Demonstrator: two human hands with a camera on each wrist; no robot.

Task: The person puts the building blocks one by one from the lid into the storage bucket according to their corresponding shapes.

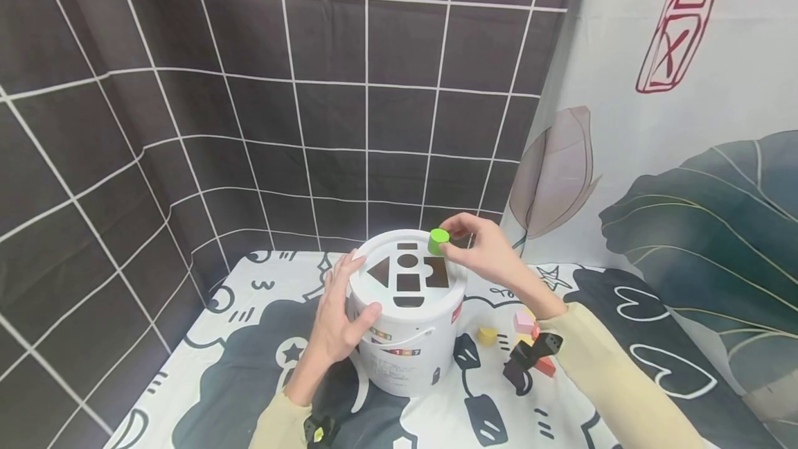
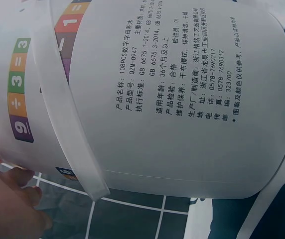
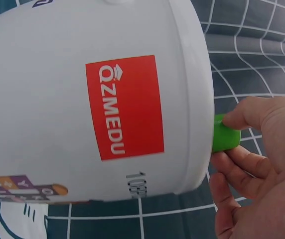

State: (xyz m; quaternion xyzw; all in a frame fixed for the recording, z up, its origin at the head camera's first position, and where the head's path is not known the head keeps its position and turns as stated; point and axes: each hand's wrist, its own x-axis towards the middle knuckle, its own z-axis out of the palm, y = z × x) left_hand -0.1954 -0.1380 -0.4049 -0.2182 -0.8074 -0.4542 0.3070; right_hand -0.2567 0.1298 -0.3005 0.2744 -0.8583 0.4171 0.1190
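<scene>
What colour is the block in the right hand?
Bright green. The block shows best in the head view.

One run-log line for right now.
left hand: rests against white cylindrical bucket | right hand: pinches green cylindrical block | block: at white holed lid, contact unclear

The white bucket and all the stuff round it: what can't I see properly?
- Head view: the inside of the bucket; only darkness shows through the holes.
- Head view: some blocks, partly behind the black wrist camera.
- Left wrist view: part of the left hand, cut off by the left edge.
- Right wrist view: whether the green block touches the lid; the rim is in the way.
</scene>
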